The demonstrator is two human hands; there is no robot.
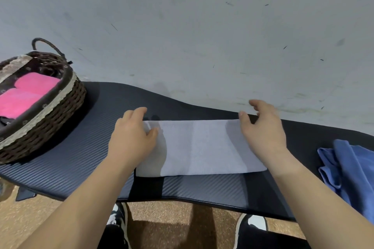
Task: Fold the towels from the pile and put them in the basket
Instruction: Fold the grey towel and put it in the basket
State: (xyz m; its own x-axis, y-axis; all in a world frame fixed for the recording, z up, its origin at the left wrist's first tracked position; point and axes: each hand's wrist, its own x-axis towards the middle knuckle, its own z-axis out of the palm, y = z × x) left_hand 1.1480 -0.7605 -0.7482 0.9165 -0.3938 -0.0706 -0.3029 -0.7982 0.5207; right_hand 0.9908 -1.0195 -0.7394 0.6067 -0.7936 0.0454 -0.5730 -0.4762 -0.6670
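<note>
A white towel point(202, 147), folded into a long strip, lies flat on the black ribbed mat point(81, 157) in front of me. My left hand point(131, 137) rests on the towel's left end, thumb on the cloth and fingers reaching past its far edge. At the right end, my right hand point(261, 127) hovers with the thumb at the far corner and the fingers lifted and loosely spread. The dark wicker basket point(60, 111) stands at the left with two folded pink towels point(26, 95) inside. A crumpled blue towel point(350, 168) lies at the right edge.
The mat covers a narrow table set against a pale scuffed wall point(202, 26). The basket has a rope handle point(48, 45) at its far side. Below the table's front edge are my shoes point(119, 220) on a brown speckled floor point(30, 218).
</note>
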